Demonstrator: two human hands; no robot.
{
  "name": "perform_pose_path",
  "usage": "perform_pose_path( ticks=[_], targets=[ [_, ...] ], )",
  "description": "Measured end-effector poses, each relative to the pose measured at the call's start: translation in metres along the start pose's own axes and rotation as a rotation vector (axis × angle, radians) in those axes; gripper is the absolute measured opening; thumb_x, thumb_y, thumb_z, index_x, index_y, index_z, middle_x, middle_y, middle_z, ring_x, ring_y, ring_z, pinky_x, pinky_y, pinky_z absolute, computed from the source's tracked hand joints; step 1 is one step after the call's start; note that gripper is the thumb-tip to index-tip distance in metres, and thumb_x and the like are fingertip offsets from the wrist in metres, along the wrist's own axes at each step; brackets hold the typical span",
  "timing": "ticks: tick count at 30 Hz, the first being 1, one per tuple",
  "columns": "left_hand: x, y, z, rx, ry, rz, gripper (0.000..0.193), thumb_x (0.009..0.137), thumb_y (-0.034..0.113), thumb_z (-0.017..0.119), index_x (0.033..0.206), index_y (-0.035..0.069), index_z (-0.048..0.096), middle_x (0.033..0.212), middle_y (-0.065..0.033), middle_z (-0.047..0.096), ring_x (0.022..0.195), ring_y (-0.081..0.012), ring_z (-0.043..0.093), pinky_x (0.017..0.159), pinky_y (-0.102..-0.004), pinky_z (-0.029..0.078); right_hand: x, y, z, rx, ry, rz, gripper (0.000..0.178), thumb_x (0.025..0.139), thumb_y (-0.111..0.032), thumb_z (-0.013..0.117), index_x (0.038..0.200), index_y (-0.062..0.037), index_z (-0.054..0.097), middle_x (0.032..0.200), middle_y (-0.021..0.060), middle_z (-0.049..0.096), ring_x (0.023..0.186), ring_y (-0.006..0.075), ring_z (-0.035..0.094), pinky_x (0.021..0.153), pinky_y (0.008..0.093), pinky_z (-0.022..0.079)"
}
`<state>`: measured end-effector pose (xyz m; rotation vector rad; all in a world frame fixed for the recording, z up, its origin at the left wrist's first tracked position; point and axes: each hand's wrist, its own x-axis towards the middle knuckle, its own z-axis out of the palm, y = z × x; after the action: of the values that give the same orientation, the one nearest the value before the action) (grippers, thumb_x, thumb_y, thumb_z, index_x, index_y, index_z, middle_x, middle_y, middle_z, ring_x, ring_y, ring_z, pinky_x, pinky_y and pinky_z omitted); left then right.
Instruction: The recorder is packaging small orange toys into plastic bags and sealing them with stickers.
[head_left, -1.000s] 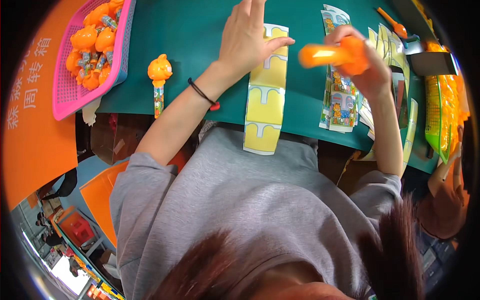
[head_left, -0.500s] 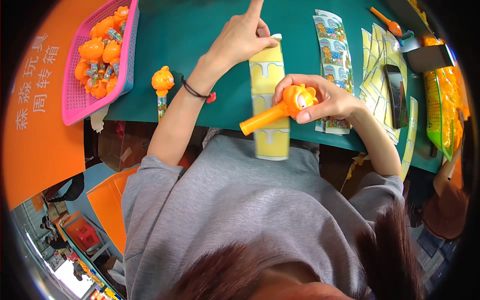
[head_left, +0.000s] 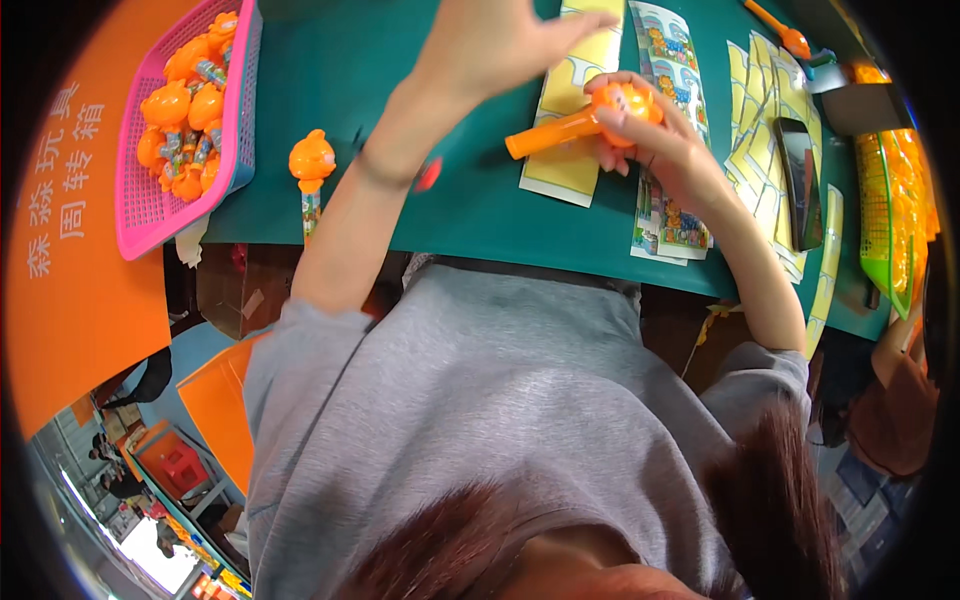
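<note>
My right hand (head_left: 680, 155) is closed round the cat-shaped head of an orange plastic toy, whose straight handle (head_left: 555, 132) points left. Under the toy a strip of yellow stickers (head_left: 560, 175) lies slanted on the green table. My left hand (head_left: 485, 50), smeared by motion and partly cut off by the upper edge, has its thumb stretched out toward the strip's far part. Its other fingers are out of the picture, and I see nothing held in it. A similar orange toy (head_left: 312, 160) with a patterned handle lies left of my left forearm.
A pink basket (head_left: 128, 190) of finished-looking orange toys stands at far left. Printed sticker sheets (head_left: 672, 65), more yellow sticker strips (head_left: 755, 140) and a black phone (head_left: 799, 185) lie to the right. Beyond them are a green basket (head_left: 877, 225) of orange parts and another person's arm (head_left: 893, 350).
The yellow strip has moved away from me and to the right, now slanted on the table. My left hand has left its grip on the strip; my right hand has carried the toy farther away.
</note>
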<state>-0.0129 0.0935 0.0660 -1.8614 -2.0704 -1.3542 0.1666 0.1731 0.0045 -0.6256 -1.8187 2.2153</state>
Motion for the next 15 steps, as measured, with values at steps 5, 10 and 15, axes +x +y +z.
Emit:
perform_pose_path(
  ticks=[5,10,15],
  targets=[
    [-0.075,-0.021,-0.002,-0.564,-0.294,-0.256,0.098,0.068,0.018,0.089,0.145,0.001,0.03,0.106,-0.0148,0.069,0.097,-0.0216,0.067,0.084,-0.0334,0.054,0.006,-0.004,-0.007,0.041,0.063,-0.031,0.051,0.094,-0.044,0.06,0.118,0.0002,0.058,0.102,0.0075,0.062,0.08,0.011,0.06,0.075,0.0234,0.048],
    [-0.099,-0.026,0.021,-0.753,-0.085,-0.475,0.087,0.078,0.006,0.081,0.142,-0.004,0.023,0.098,-0.0198,0.07,0.091,-0.0216,0.071,0.08,-0.0299,0.057,0.015,0.002,0.002,0.011,0.102,-0.052,0.054,0.096,-0.047,0.055,0.124,-0.0009,0.055,0.117,0.0103,0.06,0.108,0.016,0.058,0.093,0.03,0.046],
    [-0.101,-0.03,0.02,-0.96,-0.009,-0.546,0.089,0.08,0.004,0.079,0.141,-0.005,0.016,0.1,-0.0226,0.068,0.089,-0.0236,0.071,0.077,-0.0298,0.058,0.021,-0.001,0.003,0.133,-0.03,-0.136,0.052,0.1,-0.041,0.048,0.136,-0.0046,0.046,0.127,0.0125,0.056,0.119,0.0197,0.054,0.103,0.0343,0.041]
  ],
)
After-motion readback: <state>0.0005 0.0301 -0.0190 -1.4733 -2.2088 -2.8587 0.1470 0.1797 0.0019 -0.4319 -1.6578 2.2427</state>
